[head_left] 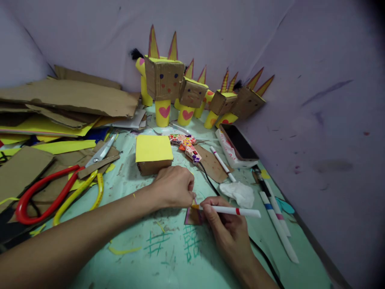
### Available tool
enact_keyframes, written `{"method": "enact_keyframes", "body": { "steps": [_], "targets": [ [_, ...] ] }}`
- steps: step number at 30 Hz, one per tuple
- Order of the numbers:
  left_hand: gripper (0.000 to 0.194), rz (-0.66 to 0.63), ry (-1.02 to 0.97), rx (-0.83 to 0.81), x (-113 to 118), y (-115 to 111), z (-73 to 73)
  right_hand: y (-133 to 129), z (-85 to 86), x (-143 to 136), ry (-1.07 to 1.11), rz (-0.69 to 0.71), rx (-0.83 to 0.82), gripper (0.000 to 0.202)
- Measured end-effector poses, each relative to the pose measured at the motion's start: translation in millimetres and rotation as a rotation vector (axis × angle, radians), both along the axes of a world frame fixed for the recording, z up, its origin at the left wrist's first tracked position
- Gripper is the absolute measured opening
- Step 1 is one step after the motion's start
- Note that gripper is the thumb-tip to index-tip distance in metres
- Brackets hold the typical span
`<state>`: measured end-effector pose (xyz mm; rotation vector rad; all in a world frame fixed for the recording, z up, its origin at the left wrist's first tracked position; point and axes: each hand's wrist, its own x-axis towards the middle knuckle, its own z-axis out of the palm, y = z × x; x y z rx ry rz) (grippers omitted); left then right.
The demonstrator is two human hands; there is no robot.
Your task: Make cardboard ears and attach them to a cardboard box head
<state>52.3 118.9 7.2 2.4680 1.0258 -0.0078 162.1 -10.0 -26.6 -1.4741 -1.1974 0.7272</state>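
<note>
Head view, clock centred on purple-edged cardboard piece (pixel 192 218): open tabletop (pixel 147 271) at 6 to 7; table edge towards 4. Piece lies flat, brown, tapering away. Left hand (pixel 175 187) curled at its 11, pinching or pressing, cannot tell. Right hand (pixel 230 228) at 3 to 4, fingers closed on white marker (pixel 225 209), orange tip at piece. Yellow-topped box (pixel 154 150) at 11, glue gun (pixel 186 145) at 12, scissors (pixel 67 182) towards 9.

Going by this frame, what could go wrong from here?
1. The tip of the marker in the right hand is close to the left hand; a slip might ink those fingers or overrun the edge of the small cardboard piece.
2. The black cord passes behind the right hand; snagging it could tug the glue gun.
3. The left hand is close to the yellow-topped box and might bump it.
</note>
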Motion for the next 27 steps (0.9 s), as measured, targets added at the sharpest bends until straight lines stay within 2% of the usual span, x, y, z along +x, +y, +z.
{"method": "enact_keyframes", "body": {
  "steps": [8, 17, 23, 27],
  "targets": [
    [0.015, -0.003, 0.007, 0.005, -0.7, 0.2, -1.6, -1.1, -3.4, 0.3, 0.008, -0.079, -0.005, 0.018],
    [0.014, -0.006, 0.011, 0.014, -0.4, 0.8, -1.7, -5.9, 1.0, 1.8, -0.020, 0.027, -0.025, 0.021],
    [0.014, -0.004, 0.008, 0.011, -0.9, -0.2, -1.4, -3.2, -0.4, -0.2, -0.019, -0.057, 0.010, 0.016],
    [0.014, -0.010, 0.003, 0.009, -1.1, 0.0, -1.5, -4.1, 2.1, -1.0, 0.000, 0.028, -0.018, 0.018]
  ]
}}
